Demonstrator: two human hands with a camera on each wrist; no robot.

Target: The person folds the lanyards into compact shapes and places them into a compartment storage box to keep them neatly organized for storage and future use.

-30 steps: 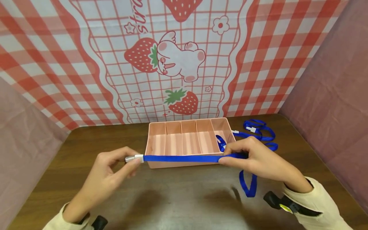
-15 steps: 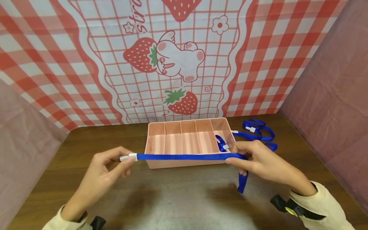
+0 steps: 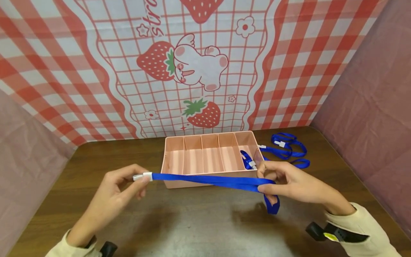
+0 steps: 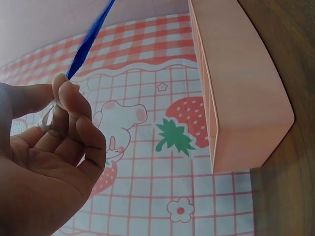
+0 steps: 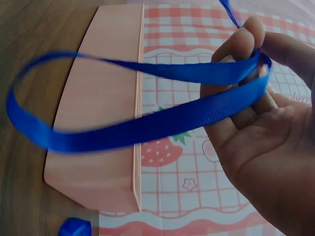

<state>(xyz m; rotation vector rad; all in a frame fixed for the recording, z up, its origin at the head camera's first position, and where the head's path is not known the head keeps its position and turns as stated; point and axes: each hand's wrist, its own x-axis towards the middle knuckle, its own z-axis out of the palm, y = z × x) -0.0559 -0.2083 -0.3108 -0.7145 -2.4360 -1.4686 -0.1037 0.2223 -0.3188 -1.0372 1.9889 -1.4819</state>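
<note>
A blue lanyard (image 3: pixel 205 179) stretches between both hands in front of the pink divided box (image 3: pixel 192 184). My left hand (image 3: pixel 113 200) pinches its white clip (image 3: pixel 147 176) between thumb and fingers. My right hand (image 3: pixel 293 184) pinches the strap at the other end, and a loop of it hangs below the fingers. In the right wrist view that loop (image 5: pixel 98 140) curves out from the right hand (image 5: pixel 266 123). The left wrist view shows the left hand (image 4: pixel 54 152) with the strap (image 4: pixel 91 42) rising from its fingertips; the clip is mostly hidden there.
Another blue lanyard (image 3: pixel 246 159) lies in the box's rightmost compartment. More blue lanyards (image 3: pixel 298 150) with white clips lie on the brown table (image 3: pixel 80 160) right of the box. Behind stands a strawberry-patterned cloth (image 3: pixel 205 64).
Both hands have shifted slightly apart, the left one leftward and the right one rightward. The strap between them has gone from one flat band to two diverging layers near the right hand.
</note>
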